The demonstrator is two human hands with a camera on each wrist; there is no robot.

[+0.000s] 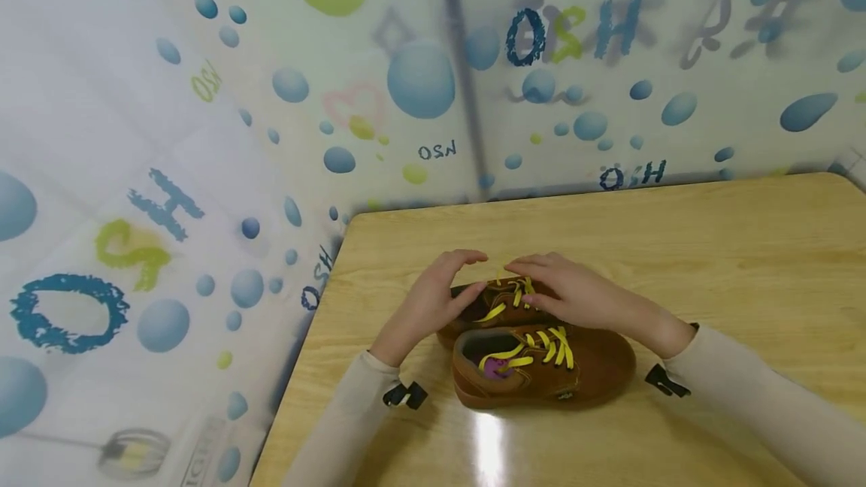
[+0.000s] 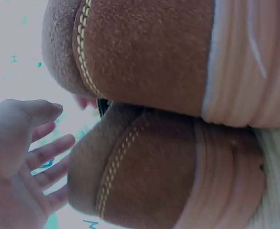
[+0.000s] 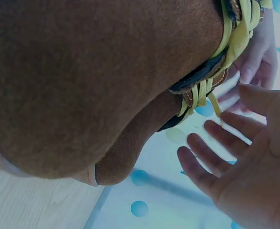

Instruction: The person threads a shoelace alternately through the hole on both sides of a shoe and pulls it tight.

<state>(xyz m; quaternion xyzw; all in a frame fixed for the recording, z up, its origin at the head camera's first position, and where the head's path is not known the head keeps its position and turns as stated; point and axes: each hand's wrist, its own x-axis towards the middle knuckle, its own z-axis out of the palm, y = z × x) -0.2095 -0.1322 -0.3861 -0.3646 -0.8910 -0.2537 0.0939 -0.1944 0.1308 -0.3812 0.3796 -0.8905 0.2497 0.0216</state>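
Two brown suede shoes lie side by side on the table, toes to the right. The near shoe (image 1: 605,367) has yellow laces (image 1: 560,348) and a purple patch inside. Behind it, the far shoe (image 1: 499,297) is partly covered by my hands. My left hand (image 1: 440,295) hovers by the far shoe's heel and opening, thumb apart from the loosely bent fingers. Over that shoe's laces is my right hand (image 1: 568,288), its fingers spread and relaxed in the right wrist view. A loose yellow lace end (image 3: 214,104) hangs near its fingertips; neither hand visibly grips anything.
The pale wooden table (image 1: 676,246) extends behind the shoes and to the right. A patterned wall (image 1: 582,149) with blue and green spots stands along its back and left edges. Black straps (image 1: 404,395) sit at both sleeve cuffs.
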